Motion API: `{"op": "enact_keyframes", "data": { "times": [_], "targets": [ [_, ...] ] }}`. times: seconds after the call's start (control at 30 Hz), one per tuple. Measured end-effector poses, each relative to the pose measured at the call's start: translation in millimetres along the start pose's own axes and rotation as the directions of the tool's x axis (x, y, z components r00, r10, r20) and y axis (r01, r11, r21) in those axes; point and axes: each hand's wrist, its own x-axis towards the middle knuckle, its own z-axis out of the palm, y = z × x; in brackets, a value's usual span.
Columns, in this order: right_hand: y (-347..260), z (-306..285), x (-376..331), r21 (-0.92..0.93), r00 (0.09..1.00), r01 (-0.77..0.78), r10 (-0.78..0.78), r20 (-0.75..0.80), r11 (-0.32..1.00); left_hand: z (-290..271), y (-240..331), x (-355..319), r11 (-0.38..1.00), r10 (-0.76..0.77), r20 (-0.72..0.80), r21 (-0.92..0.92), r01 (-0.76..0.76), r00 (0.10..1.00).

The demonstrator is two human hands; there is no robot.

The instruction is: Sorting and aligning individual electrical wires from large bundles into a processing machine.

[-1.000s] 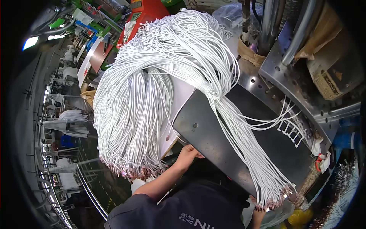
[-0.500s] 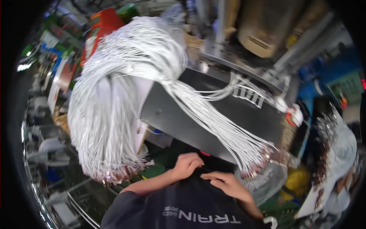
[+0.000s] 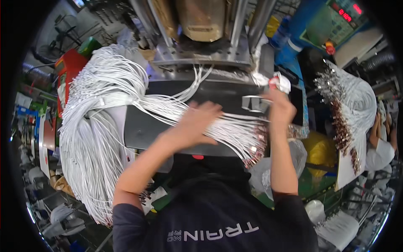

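Note:
A thick bundle of white cables [image 3: 161, 110] runs across a dark plate [image 3: 140, 128], its ends tipped with small copper-coloured and metallic connectors [image 3: 255, 149]. My left hand [image 3: 197, 122] lies over the bundle, blurred, with fingers stretched and thumb spread. Further right, my right hand [image 3: 281, 110] is closed, its fingertips at a small white frame-like piece [image 3: 253, 103] that it seems to pinch. Just beyond that hand is a red-and-white item [image 3: 282, 82]. A thinner branch of white cables [image 3: 196, 84] reaches toward the press.
The metal press [image 3: 201, 54] stands at the far side. A large heap of white cables [image 3: 92, 147] hangs at the left by a red device [image 3: 69, 69]. Clear plastic bag [image 3: 296, 157], yellow bag [image 3: 319, 153] and another cable pile [image 3: 352, 107] are right. A co-worker's arm [image 3: 374, 132] shows there.
The view has turned. Both hands have moved from close to my body out over the plate, left onto the cable bundle, right to the white piece, which now appears separate from the branch cables.

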Motion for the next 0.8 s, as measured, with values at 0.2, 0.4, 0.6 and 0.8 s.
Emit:
{"op": "enact_keyframes", "data": {
  "times": [0.2,0.4,0.6,0.8],
  "targets": [
    [151.0,-221.5,-154.8,0.131,0.358,-0.148,0.177,-0.917,0.980,-89.6,-74.0,-39.3,0.950,-0.310,0.151,0.075,0.302,0.939],
    [280.0,-182.2,-292.1,-0.787,0.796,-0.559,0.437,-0.420,0.262,-95.5,-114.8,-38.2,0.864,-0.408,-0.027,-0.334,0.377,0.912],
    [47.5,-130.2,-99.6,-0.213,0.917,-0.078,-0.014,-0.399,0.974,-76.9,-61.4,-10.6,0.823,-0.498,0.145,-0.230,0.519,0.855],
    [-76.3,38.5,-16.2,-0.330,0.776,0.598,-0.423,0.468,0.731,-44.8,-11.4,46.8,0.911,-0.280,-0.021,-0.323,0.258,0.960]
  ]
}}
